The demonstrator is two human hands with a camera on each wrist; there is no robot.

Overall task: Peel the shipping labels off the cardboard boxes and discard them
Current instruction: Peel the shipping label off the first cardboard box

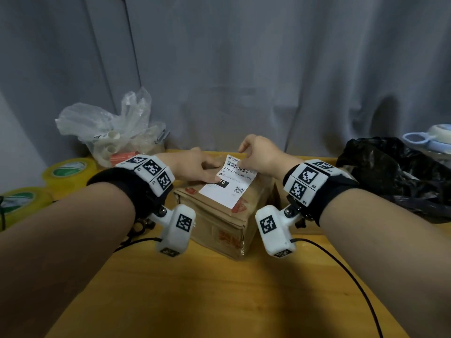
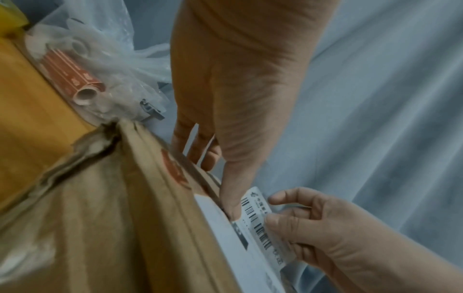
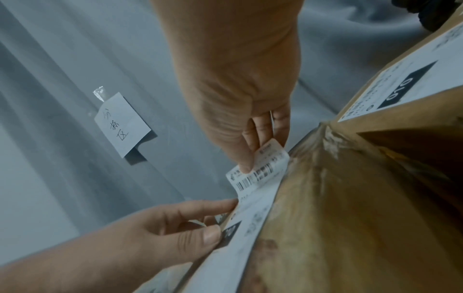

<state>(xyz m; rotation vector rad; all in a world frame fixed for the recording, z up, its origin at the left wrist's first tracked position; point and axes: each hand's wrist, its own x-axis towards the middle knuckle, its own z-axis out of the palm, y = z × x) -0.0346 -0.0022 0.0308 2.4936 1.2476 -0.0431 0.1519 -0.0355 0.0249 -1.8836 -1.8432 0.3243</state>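
Note:
A worn cardboard box sits mid-table with a white shipping label on its top. My right hand pinches the label's far edge between thumb and fingers; that barcode end curls up off the cardboard. My left hand lies on the box's top left, fingers stretched over the far edge, its thumb pressing the label near the black patch. Close on the right stands a second box carrying its own label; in the head view my right wrist mostly hides it.
A clear plastic bag of odds and ends lies at the back left, with yellow tape rolls beside it. A black plastic bag sits at the right. A grey curtain with a taped note hangs behind. Cables cross the wooden table.

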